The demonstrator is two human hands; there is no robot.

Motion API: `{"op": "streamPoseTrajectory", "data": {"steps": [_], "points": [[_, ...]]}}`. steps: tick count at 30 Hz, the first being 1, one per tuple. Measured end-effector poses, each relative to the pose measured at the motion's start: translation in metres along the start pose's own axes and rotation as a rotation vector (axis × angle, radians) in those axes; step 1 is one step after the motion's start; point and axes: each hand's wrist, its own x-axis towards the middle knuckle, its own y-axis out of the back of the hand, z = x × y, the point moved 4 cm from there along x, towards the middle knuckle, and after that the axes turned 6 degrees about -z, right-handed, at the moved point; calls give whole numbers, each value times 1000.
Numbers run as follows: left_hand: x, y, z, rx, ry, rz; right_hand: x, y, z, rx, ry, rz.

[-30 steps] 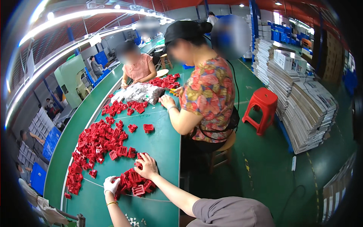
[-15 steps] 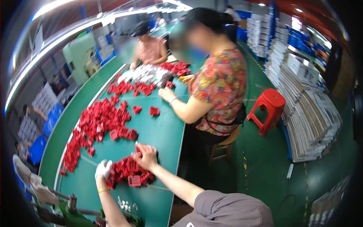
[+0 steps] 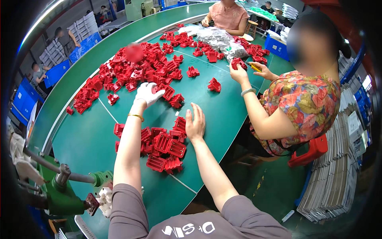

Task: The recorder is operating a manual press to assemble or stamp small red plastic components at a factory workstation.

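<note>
My left hand (image 3: 147, 95), in a white glove, reaches to the near edge of the big heap of red plastic parts (image 3: 139, 65). Its thumb and fingers close around the end of a red slotted box-like part (image 3: 166, 91). Another red part (image 3: 176, 101) lies right beside that one. My bare right hand (image 3: 195, 124) is open, fingers stretched out, at the right edge of a smaller pile of red slotted parts (image 3: 163, 142) between my forearms. A small white piece (image 3: 177, 113) lies on the green table (image 3: 215, 119) just left of my right fingertips.
At my right a co-worker in a flowered shirt (image 3: 306, 107) holds a red part (image 3: 238, 63) and a yellow-handled tool (image 3: 256, 68). Another person sits beyond bagged grey parts (image 3: 223, 40). A green machine (image 3: 65, 191) stands at the near left, flat cardboard stacks (image 3: 330, 187) at the right.
My left hand has moved from the smaller pile out to the big heap. My right hand has come off the pile and opened. The co-worker has raised a red part. The view has shifted.
</note>
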Motion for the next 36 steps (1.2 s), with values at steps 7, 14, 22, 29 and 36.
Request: {"op": "streamPoseTrajectory", "data": {"steps": [7,14,22,29,36], "points": [[17,-27,43,148,125,-47,3,0,-2,-23,-38,29],[-19,-9,37,128,22,-154,7,2,4,-39,-44,35],[-56,10,33,235,138,-521,-3,1,7,-39,-105,38],[9,-11,10,28,-31,-43,1,-5,-8,-13,-53,-119],[-11,-11,68,200,74,-273,2,-2,-5,-13,-37,-132]]}}
